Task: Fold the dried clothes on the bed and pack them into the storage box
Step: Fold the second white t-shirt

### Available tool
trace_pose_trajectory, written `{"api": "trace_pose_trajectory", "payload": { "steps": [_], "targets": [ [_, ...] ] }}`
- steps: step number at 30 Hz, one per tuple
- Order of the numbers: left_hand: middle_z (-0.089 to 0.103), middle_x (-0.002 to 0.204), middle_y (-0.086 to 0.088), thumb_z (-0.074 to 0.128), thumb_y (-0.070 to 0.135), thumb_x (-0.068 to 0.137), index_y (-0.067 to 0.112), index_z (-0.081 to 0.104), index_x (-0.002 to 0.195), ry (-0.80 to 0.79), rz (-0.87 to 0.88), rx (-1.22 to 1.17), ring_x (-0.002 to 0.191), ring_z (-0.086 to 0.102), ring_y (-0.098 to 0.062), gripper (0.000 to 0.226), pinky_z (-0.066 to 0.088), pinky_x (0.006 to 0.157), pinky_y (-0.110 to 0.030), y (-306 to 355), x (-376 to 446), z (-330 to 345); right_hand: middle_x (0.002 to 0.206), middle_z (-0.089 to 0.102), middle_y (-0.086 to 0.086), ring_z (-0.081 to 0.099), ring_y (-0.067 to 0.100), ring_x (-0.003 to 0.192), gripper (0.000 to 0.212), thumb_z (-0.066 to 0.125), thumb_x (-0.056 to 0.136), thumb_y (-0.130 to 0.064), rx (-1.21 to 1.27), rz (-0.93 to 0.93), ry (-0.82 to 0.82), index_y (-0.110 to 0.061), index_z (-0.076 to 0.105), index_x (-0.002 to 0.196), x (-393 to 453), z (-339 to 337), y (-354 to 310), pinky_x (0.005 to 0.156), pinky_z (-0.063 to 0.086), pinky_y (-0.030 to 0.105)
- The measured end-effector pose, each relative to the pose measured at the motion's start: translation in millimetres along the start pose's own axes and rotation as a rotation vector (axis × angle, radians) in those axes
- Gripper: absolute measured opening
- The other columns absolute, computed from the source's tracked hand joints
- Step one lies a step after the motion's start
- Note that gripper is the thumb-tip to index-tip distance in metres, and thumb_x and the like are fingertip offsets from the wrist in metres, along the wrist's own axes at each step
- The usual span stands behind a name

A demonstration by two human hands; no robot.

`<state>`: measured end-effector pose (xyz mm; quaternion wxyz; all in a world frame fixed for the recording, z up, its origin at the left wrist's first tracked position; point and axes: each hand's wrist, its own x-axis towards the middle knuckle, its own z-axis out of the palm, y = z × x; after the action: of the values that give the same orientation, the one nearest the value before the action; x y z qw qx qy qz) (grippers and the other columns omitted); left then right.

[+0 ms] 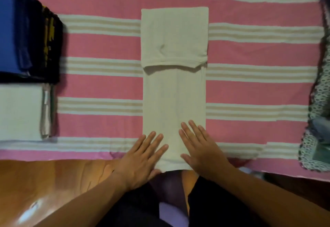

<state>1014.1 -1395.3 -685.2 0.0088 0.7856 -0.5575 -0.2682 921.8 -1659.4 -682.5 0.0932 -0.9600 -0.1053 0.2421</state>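
Observation:
A cream-white garment (174,91) lies as a long narrow strip across the pink-and-white striped bed (100,87), its far end folded back over itself. My left hand (142,157) rests flat with straight fingers on the near left corner of the strip. My right hand (200,148) presses flat on the near right side. At the left edge stands a clear storage box (46,109) holding a folded white piece (19,112). Beyond that sit folded blue clothes (10,30) and black clothes (51,44).
A patterned blue-green cloth (317,119) lies heaped at the bed's right edge. The near edge of the bed runs just below my hands, with a shiny wooden floor (53,182) under it. My dark-clothed legs fill the bottom middle.

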Motion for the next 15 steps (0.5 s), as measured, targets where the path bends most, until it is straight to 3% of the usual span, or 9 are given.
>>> {"api": "trace_pose_trajectory", "payload": {
  "steps": [2, 6, 10, 13, 15],
  "targets": [
    [0.017, 0.167, -0.019, 0.052, 0.048, 0.097, 0.01, 0.02, 0.161, 0.01, 0.048, 0.064, 0.153, 0.016, -0.041, 0.081, 0.019, 0.123, -0.055, 7, -11, 9, 0.167, 0.01, 0.016, 0.005, 0.037, 0.154, 0.086, 0.054, 0.088, -0.049, -0.033, -0.084, -0.027, -0.005, 0.025, 0.157, -30, 13, -14, 0.123, 0.016, 0.052],
    [0.048, 0.151, -0.015, 0.028, 0.011, 0.101, 0.004, 0.033, 0.154, 0.131, 0.07, 0.221, 0.136, 0.047, -0.04, 0.053, 0.039, 0.115, -0.053, 12, -1, 29, 0.164, 0.021, 0.016, 0.022, 0.041, 0.15, 0.062, 0.037, 0.095, -0.013, -0.194, -0.153, 0.11, -0.007, 0.028, 0.156, -40, 36, -17, 0.119, 0.024, 0.051],
    [0.055, 0.143, -0.022, 0.008, 0.003, 0.107, 0.001, 0.045, 0.147, 0.132, 0.03, 0.261, 0.128, 0.055, -0.046, 0.054, 0.047, 0.104, -0.059, 19, 8, 32, 0.158, 0.035, 0.02, 0.033, 0.045, 0.144, 0.054, 0.033, 0.098, -0.009, -0.192, -0.166, 0.173, -0.004, 0.039, 0.151, -33, 40, -16, 0.116, 0.033, 0.055],
    [0.059, 0.136, -0.028, 0.026, 0.002, 0.101, 0.0, 0.06, 0.134, 0.128, 0.028, 0.204, 0.124, 0.055, -0.054, 0.048, 0.047, 0.099, -0.066, 31, 2, 19, 0.153, 0.039, 0.027, 0.035, 0.048, 0.142, 0.053, 0.037, 0.093, -0.008, -0.113, -0.168, 0.108, 0.003, 0.045, 0.144, -39, 27, -21, 0.113, 0.035, 0.057],
    [0.065, 0.123, -0.022, 0.036, 0.009, 0.093, 0.003, 0.066, 0.122, 0.118, 0.078, 0.133, 0.118, 0.06, -0.051, 0.042, 0.049, 0.099, -0.063, 29, -1, 4, 0.145, 0.047, 0.03, 0.043, 0.048, 0.137, 0.054, 0.042, 0.085, -0.006, -0.073, -0.169, 0.05, 0.007, 0.052, 0.136, -41, 17, -20, 0.109, 0.04, 0.056]
  ]
}}
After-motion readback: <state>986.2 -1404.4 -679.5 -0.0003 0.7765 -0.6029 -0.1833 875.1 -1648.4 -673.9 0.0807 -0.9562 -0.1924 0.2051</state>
